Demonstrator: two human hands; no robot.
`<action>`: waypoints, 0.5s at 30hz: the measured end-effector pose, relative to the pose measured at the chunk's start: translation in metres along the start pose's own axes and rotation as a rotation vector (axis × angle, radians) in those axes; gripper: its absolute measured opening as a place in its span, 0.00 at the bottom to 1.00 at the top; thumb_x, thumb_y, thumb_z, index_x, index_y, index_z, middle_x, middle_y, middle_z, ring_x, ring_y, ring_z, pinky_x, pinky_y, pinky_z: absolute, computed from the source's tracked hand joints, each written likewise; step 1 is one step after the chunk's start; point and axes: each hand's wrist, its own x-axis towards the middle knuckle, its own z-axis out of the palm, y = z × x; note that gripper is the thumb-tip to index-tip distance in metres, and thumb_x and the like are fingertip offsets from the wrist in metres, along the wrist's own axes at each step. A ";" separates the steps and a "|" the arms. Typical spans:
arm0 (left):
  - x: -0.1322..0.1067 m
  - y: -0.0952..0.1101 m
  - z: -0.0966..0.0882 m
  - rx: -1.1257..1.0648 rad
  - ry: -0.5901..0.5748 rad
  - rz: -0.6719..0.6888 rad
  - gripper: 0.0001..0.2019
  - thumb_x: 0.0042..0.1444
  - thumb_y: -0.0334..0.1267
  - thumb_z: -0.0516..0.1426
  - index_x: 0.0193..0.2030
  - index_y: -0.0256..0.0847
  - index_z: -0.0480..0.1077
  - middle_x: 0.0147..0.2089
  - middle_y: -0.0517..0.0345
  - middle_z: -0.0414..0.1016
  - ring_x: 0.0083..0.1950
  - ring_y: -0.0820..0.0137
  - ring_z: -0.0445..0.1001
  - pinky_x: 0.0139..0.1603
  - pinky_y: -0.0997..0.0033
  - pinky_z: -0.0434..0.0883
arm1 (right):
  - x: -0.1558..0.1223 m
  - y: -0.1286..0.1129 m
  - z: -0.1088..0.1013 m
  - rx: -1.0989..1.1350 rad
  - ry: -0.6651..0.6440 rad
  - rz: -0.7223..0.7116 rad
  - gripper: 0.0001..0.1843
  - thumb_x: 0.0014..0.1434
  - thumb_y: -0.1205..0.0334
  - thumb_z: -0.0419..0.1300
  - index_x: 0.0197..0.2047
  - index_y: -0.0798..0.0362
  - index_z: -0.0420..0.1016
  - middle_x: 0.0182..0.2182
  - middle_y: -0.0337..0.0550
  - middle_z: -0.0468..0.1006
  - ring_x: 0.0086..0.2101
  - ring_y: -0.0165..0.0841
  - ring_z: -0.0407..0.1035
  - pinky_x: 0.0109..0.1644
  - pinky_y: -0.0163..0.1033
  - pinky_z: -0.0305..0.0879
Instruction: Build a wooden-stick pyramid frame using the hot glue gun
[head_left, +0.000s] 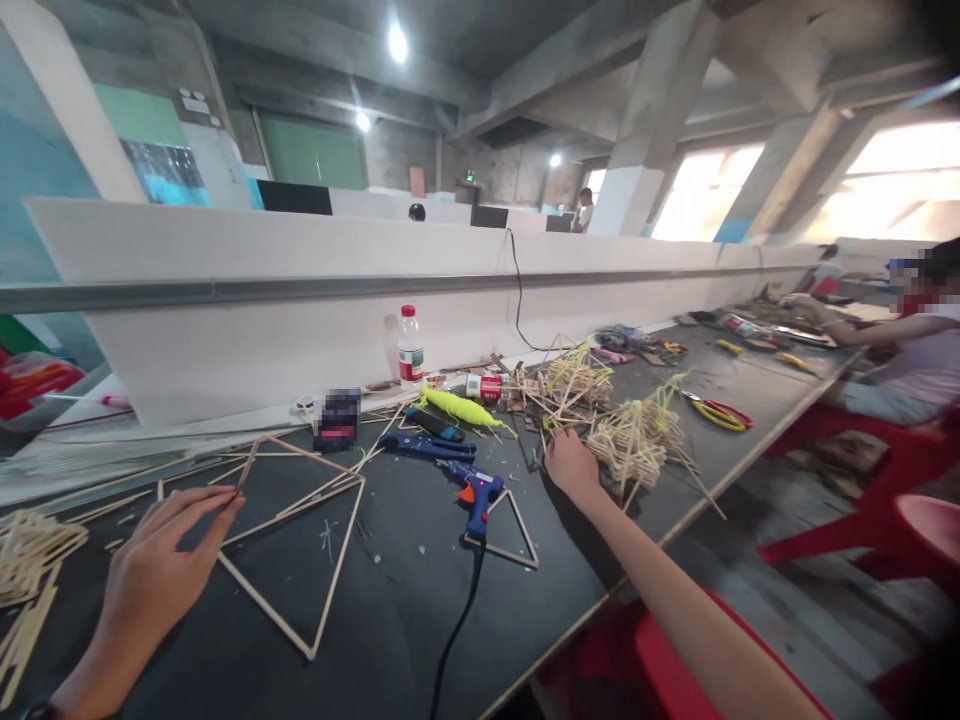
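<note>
The left hand [161,575] lies palm down on the near left of the dark worktop [405,630]. Its fingers [217,505] are spread wide and hold nothing, and the tips rest on a bar of the stick frame [341,560]. The frame (thin pale sticks joined into triangles) stands on the worktop just right of that hand, with one corner pointing near.

The right hand [568,465] reaches far across the worktop to the edge of a stick bundle [634,440] tied with yellow bands. Its fingers are hidden behind the back of the hand, so I cannot tell whether they grip anything. A second bundle [577,380] lies just beyond the first.

Between the two hands lies a blue glue gun [474,492], its black cord [459,625] trailing to the near edge. The gun's handle crosses a small stick triangle [525,530]. Farther off, a bottle [410,350] with a red cap stands by the white partition, with a yellow-green spool [457,405] to its right. Loose sticks [30,550] are heaped at the left edge.

At the far right a co-worker's arm [877,332] rests on the same worktop, with red stools [926,520] beside it.
</note>
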 end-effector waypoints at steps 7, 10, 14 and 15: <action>-0.001 -0.002 0.001 0.006 0.005 -0.019 0.10 0.61 0.49 0.56 0.40 0.48 0.73 0.42 0.55 0.79 0.43 0.58 0.78 0.51 0.56 0.72 | -0.005 0.015 -0.002 -0.033 -0.041 -0.042 0.18 0.69 0.64 0.46 0.52 0.60 0.74 0.46 0.61 0.77 0.45 0.44 0.76 0.48 0.43 0.68; -0.003 -0.005 0.002 0.013 0.003 -0.033 0.10 0.61 0.49 0.56 0.41 0.48 0.74 0.43 0.56 0.79 0.44 0.59 0.78 0.53 0.55 0.72 | -0.001 0.018 -0.003 -0.036 -0.063 -0.058 0.17 0.69 0.65 0.47 0.51 0.60 0.76 0.46 0.62 0.78 0.45 0.42 0.77 0.48 0.42 0.68; -0.005 -0.007 0.003 0.015 0.003 -0.041 0.10 0.61 0.48 0.57 0.41 0.48 0.74 0.44 0.57 0.79 0.45 0.59 0.78 0.52 0.57 0.72 | 0.001 0.020 -0.003 -0.030 -0.049 -0.055 0.16 0.67 0.69 0.49 0.48 0.61 0.77 0.44 0.62 0.79 0.45 0.42 0.77 0.47 0.40 0.67; -0.005 -0.007 0.002 0.014 0.002 -0.040 0.10 0.61 0.48 0.57 0.41 0.47 0.74 0.44 0.57 0.79 0.45 0.60 0.78 0.51 0.57 0.72 | 0.000 0.020 -0.003 -0.024 -0.039 -0.061 0.16 0.67 0.69 0.49 0.48 0.61 0.77 0.45 0.61 0.79 0.45 0.42 0.76 0.47 0.39 0.67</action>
